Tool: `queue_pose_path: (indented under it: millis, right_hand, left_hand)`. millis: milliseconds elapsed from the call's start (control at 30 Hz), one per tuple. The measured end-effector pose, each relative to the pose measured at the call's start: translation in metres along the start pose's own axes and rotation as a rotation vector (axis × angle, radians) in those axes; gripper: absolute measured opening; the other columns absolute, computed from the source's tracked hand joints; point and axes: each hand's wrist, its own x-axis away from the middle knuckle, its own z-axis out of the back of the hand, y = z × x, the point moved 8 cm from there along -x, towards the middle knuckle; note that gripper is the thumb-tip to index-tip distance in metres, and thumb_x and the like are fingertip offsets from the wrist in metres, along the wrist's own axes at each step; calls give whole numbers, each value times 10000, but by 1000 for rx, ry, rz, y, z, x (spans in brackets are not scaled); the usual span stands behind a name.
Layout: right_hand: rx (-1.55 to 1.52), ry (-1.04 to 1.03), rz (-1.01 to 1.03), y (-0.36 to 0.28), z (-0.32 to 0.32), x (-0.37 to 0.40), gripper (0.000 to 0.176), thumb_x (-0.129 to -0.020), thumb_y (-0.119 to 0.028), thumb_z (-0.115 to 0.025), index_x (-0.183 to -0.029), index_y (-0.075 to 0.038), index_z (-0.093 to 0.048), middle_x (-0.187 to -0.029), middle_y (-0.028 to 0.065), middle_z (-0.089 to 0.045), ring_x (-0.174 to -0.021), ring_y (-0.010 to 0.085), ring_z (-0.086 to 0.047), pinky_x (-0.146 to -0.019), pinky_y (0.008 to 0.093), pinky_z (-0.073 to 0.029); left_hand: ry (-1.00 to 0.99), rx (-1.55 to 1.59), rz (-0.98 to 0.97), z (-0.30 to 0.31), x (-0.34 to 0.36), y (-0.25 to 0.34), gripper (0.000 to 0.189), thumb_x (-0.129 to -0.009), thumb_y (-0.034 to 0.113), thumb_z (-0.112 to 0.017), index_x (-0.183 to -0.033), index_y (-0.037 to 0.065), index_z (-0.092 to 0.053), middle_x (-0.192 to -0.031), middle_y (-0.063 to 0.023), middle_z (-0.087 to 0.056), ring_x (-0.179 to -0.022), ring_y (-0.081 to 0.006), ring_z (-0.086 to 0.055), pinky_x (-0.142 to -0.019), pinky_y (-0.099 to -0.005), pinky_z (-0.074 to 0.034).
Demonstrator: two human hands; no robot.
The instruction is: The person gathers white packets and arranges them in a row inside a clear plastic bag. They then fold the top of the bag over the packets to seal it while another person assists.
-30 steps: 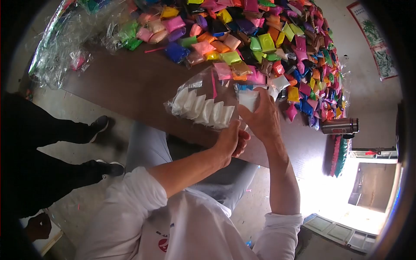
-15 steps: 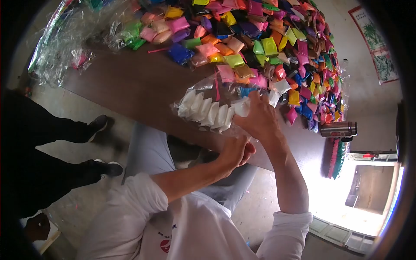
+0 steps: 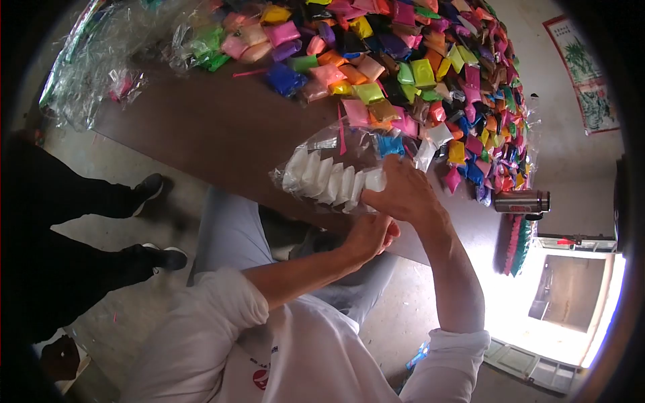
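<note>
A clear plastic bag with several white packets (image 3: 326,178) in a row lies at the front edge of the brown table. My right hand (image 3: 403,188) is closed on the white packet at the row's right end. Just below the bag, my left hand (image 3: 369,236) has its fingers curled near the table edge; whatever they hold, if anything, is hidden. A blue packet (image 3: 390,146) shows beyond my right hand, beside a silvery-white one (image 3: 426,153).
A large heap of coloured packets (image 3: 423,74) covers the table's far side. Clear plastic bags (image 3: 101,64) lie at the far left. A metal flask (image 3: 523,201) is at the right. A person in dark trousers (image 3: 74,269) stands at the left.
My right hand has shifted slightly down and the white packet at the row's right end sits lower. More of the blue packet shows. The left hand has barely moved.
</note>
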Motion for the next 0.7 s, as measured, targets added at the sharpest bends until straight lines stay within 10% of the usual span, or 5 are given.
queue_pose_path:
  millis: [533, 700]
  right_hand:
    - [-17, -249, 85, 12, -15, 0, 720, -812, -613, -590, -1160, 17, -588, -1100, 237, -641, -1058, 381, -606, -909, 437, -461]
    - [-395, -407, 71, 12, -4, 18, 584, -880, -426, -593, -1241, 27, -516, -883, 161, -672, -697, 242, -677, -625, 363, -552]
  left_hand:
    - [-64, -61, -67, 6, 9, -4, 381, -919, 280, -404, -707, 14, -576, -563, -35, -510, -457, -110, -463, -422, -270, -361]
    - [-67, -99, -119, 10, 13, -3, 378, -930, 274, -409, -711, 11, -571, -545, -30, -493, -431, -108, -446, -410, -271, -356]
